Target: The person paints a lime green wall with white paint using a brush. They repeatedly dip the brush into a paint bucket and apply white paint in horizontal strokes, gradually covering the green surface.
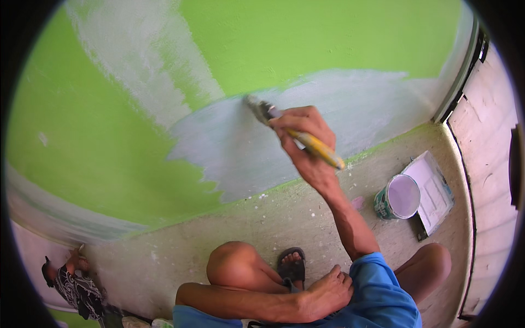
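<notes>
A paintbrush with a yellow handle (318, 149) is gripped in my right hand (308, 127). Its dark, paint-stained bristles touch the wall (252, 65) at the upper edge of a pale, bluish-white painted area (328, 94). Bright green wall surface surrounds that area, and a lighter whitish band (139, 53) runs up to its left. My left hand (331, 289) rests across my lap beside the blue right sleeve (379, 283), fingers curled. Nothing shows in it, though its palm is hidden.
A paint bucket (404, 197) with pale lilac paint stands against a paint tray (432, 192) on the right. White spots speckle the concrete floor (164, 262). A door frame (459, 78) borders the wall at right. Another person (78, 287) crouches by the wall at lower left.
</notes>
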A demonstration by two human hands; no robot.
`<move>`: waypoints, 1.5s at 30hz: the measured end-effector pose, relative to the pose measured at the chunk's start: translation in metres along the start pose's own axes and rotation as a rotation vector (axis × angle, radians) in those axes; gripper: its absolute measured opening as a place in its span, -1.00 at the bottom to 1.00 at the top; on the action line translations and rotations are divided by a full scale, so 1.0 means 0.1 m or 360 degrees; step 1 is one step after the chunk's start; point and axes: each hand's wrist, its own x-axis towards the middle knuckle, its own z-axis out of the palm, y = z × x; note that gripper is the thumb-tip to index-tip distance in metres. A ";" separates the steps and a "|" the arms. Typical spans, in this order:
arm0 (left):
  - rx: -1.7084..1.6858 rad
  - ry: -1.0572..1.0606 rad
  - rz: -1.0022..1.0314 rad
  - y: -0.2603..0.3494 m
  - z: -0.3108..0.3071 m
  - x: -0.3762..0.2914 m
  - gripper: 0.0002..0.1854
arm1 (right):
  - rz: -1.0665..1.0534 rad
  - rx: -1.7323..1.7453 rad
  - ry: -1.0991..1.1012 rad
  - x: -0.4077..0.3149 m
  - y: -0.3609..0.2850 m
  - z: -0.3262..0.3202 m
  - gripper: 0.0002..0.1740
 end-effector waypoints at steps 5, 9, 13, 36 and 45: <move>-0.0322 -0.0096 -0.0026 -0.01 -0.01 -0.04 -0.70 | 0.0058 -0.0344 0.0619 0.15 0.43 -0.42 -0.76; -0.0554 -0.0457 0.0024 0.05 0.08 0.04 -0.59 | -0.0001 -0.0541 0.0617 0.09 0.30 -0.24 -0.70; -0.0229 -0.0260 0.0002 0.10 0.29 0.03 -0.79 | -0.0262 -0.0697 0.0241 -0.07 0.06 0.41 -0.47; -0.0127 -0.0002 -0.0001 -0.13 0.04 -0.14 -0.65 | -0.0554 -0.0999 -0.0171 -0.18 0.25 0.14 -0.63; -0.0233 -0.0201 0.0069 -0.22 -0.05 -0.09 -0.76 | 0.0178 0.0315 0.0151 -0.03 -0.11 0.30 -0.72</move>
